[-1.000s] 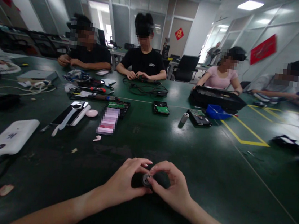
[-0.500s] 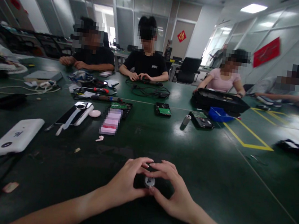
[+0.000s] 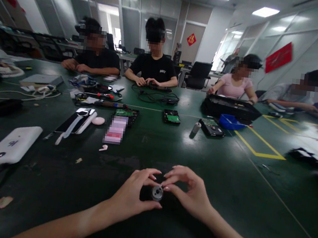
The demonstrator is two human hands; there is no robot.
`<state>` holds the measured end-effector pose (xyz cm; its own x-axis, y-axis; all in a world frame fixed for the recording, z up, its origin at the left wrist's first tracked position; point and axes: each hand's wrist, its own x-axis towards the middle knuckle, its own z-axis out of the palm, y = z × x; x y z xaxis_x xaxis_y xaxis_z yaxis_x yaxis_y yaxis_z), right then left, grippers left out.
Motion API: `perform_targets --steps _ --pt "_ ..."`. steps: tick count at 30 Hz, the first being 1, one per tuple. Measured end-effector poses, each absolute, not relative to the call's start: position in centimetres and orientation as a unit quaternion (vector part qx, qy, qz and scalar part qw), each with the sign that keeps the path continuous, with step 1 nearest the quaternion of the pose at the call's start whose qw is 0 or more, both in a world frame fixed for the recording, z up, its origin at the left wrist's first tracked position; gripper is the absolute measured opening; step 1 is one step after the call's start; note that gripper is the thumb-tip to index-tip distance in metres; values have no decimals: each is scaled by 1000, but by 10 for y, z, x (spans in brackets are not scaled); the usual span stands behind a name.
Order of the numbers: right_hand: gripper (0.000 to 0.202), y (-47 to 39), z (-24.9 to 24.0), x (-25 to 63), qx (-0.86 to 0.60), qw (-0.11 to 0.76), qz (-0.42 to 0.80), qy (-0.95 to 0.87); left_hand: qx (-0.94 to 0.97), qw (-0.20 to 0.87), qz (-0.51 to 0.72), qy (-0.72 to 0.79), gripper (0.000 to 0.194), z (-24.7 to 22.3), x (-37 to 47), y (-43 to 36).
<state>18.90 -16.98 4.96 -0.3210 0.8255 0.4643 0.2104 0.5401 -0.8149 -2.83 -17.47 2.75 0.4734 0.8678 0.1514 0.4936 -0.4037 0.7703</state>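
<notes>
**Head view: round part (image 3: 157,192) between left hand (image 3: 131,189) and right hand (image 3: 192,190)**

Far to the left of the left hand lies a white device (image 3: 10,147), with a scrap (image 3: 4,202) between it and the near edge. Ahead and to the left of that hand, a watch (image 3: 82,113) rests on a dark-and-white object, with a pink case (image 3: 98,121) just beside it. Next come an earbud (image 3: 103,148) and a phone (image 3: 115,129) with a blurred screen, beyond which a drive (image 3: 133,114) shows.

The left hand curves in a C, its thumb below the round part and its fingers above; whether they press on it, I cannot tell. The part lies inside that curve, its holed face turned up toward the camera. Straight ahead of it, well apart, is a second drive (image 3: 172,117).

A small cylinder (image 3: 195,128) stands well beyond the right hand. That hand is bent, thumb and fingertips drawn close together at the part's upper right edge; I cannot tell whether they pinch anything. Farther ahead and to its right are a third drive (image 3: 212,128), a blue tray (image 3: 232,122) and yellow tape (image 3: 270,156).
</notes>
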Motion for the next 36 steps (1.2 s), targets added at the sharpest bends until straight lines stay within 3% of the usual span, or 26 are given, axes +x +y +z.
perform_targets --steps 3,9,15,19,22,27,33,36 --pt "17 -154 50 225 -362 456 344 -736 794 337 272 427 72 27 -30 -174" --pt "19 -141 27 272 -440 264 437 -739 790 348 265 429 72 27 -32 -175" --pt "46 -141 28 286 -461 239 357 -776 802 336 259 421 54 28 -32 -172" --pt "37 -140 29 285 -455 218 378 -776 804 337 254 418 70 25 -32 -169" --pt "27 -142 30 275 -448 232 410 -760 804 340 255 416 62 24 -32 -168" --pt "17 -157 50 240 -443 328 376 -745 810 331 259 408 44 23 -30 -168" --pt "12 -171 68 192 -392 350 384 -759 806 324 269 417 65 23 -30 -169" --pt "11 -171 62 180 -384 342 382 -768 809 322 267 414 63 23 -29 -169"
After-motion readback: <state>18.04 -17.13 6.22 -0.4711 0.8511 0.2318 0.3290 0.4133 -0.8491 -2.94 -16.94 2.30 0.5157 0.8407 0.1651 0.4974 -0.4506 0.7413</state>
